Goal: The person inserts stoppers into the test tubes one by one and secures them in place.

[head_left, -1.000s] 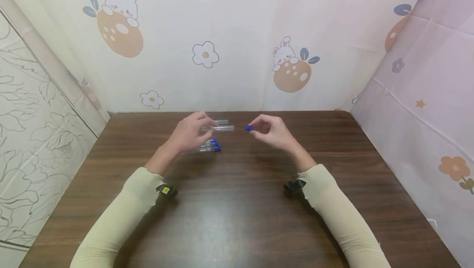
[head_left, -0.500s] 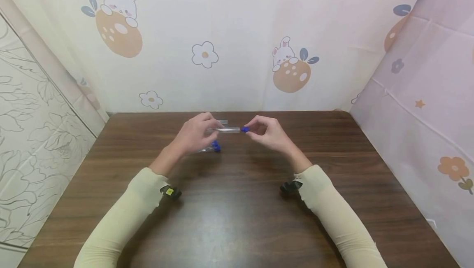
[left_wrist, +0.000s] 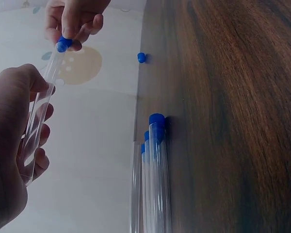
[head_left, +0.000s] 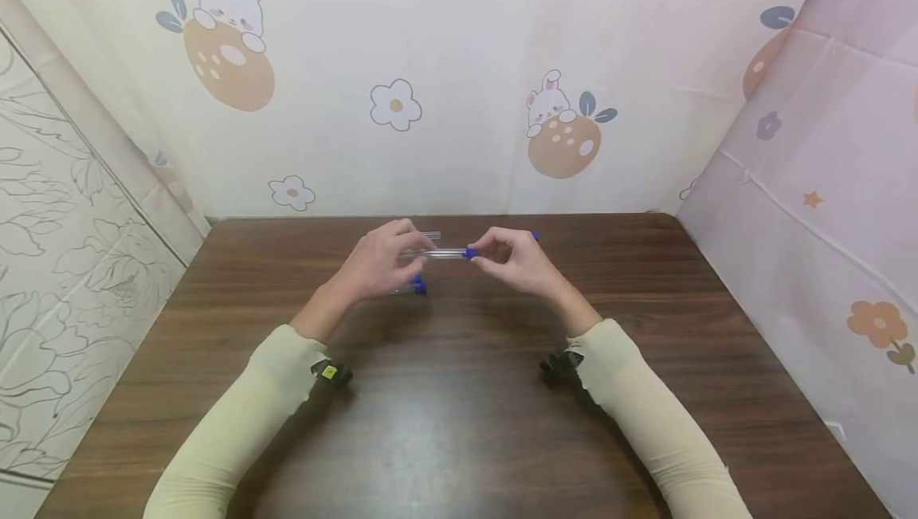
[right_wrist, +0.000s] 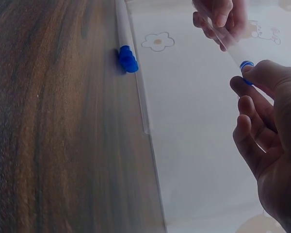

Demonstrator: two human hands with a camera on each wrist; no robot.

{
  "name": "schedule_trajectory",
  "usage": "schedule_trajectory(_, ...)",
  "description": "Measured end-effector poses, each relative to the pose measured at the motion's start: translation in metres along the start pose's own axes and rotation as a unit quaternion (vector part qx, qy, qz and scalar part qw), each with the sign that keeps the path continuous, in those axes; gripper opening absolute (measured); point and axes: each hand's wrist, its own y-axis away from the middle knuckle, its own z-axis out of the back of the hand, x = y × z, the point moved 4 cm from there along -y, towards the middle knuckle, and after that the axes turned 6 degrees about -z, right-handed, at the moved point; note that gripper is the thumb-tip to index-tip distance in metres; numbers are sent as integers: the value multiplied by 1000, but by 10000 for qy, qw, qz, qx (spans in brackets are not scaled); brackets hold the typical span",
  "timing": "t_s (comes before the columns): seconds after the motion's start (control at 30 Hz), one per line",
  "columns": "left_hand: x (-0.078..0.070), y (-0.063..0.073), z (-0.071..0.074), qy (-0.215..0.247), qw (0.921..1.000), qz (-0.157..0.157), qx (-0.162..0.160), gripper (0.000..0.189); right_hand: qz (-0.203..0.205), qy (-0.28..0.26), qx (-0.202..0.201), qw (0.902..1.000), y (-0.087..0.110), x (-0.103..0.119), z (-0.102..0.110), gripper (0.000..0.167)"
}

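tube point(left_wrist: 37, 116) smooth, glossy; cap point(left_wrist: 63, 45) plastic; table point(head_left: 445, 399) wood-grained, faint sheen; sleeves point(head_left: 222, 423) matt cloth

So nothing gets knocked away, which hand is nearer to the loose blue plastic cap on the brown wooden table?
Right. In the head view, the right hand is just in front of the loose cap; the left hand is farther off to its left.

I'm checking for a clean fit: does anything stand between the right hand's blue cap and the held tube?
Nothing visible does: the right hand pinches the blue cap at the end of the clear tube in the left hand.
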Motion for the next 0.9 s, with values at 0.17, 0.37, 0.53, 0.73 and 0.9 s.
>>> schedule_trajectory(0.17,0,0,0,29,10000,-18,-32,16,76,1,33,10000,0,2,0,12)
schedule_trajectory(0.37,-1,1,0,99,9999,-70,-83,16,176,-23,91,9998,0,5,-2,13)
schedule_trajectory(0.53,-1,1,-1,159,9997,-154,-130,15,180,-120,112,9997,0,6,-5,12)
schedule_trajectory(0.73,-1,0,-2,57,9993,-295,-221,13,92,-244,120,9996,0,6,-8,10)
schedule_trajectory(0.9,0,1,-2,4,9991,-307,-280,12,86,-255,121,9996,-1,5,-9,11)
